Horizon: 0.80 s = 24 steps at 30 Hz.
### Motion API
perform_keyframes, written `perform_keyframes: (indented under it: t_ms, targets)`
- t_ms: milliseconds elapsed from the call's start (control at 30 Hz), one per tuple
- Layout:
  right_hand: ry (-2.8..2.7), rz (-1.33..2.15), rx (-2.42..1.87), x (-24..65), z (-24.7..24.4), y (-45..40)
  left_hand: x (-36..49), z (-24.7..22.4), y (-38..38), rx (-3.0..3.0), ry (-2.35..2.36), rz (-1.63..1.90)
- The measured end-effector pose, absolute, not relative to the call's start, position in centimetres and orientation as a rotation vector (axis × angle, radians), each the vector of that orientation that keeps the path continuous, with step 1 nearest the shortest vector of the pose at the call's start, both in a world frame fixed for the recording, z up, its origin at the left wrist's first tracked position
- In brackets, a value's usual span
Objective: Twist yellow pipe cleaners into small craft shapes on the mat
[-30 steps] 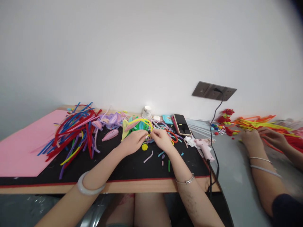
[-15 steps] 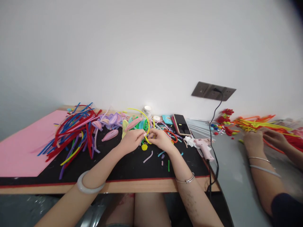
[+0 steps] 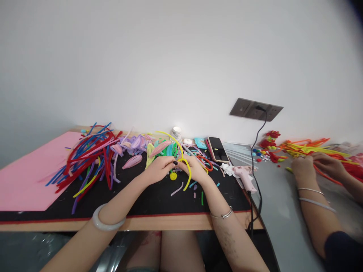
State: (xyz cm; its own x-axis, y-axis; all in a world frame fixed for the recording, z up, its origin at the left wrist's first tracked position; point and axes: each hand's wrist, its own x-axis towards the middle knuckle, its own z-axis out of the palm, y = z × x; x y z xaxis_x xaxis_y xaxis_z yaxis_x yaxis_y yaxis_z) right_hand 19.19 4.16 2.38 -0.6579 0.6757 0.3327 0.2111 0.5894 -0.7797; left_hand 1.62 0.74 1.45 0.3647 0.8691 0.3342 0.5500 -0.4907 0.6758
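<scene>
A yellow pipe cleaner [image 3: 186, 176] curves up and back from between my hands, and its near end hangs in front of my right hand. My left hand [image 3: 160, 168] pinches it at the fingertips. Close against those fingertips, my right hand [image 3: 193, 168] has its fingers closed round the same pipe cleaner; some of them are hidden behind it. A small yellow disc [image 3: 173, 176] lies on the black mat [image 3: 159, 204] just below my hands. Behind them are green loops [image 3: 170, 149] and a pink bundle [image 3: 160, 149].
Red and blue pipe cleaners [image 3: 85, 155] and pink sheets [image 3: 31, 173] lie left. A white cup [image 3: 176, 132], phone [image 3: 217, 149] and pink glue gun [image 3: 245, 179] with its cord stand behind and right. Another person's hands [image 3: 304, 170] work at far right.
The yellow pipe cleaner's near end now hangs down in front of my right hand, where before it was short between my fingers. My hands have turned slightly and come closer together.
</scene>
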Motion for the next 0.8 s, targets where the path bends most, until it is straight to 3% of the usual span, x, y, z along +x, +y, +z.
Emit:
perform_keyframes:
  t_ms: [533, 800]
  targets:
    - [-1.987, 0.792, -1.052, 18.51, 2.16, 4.09, 2.35, 1.81, 0.23, 2.477, 1.258, 0.973]
    - [-1.798, 0.997, -0.795, 18.29, 2.22, 3.82, 1.64, 1.92, 0.4, 2.137, 1.262, 1.115]
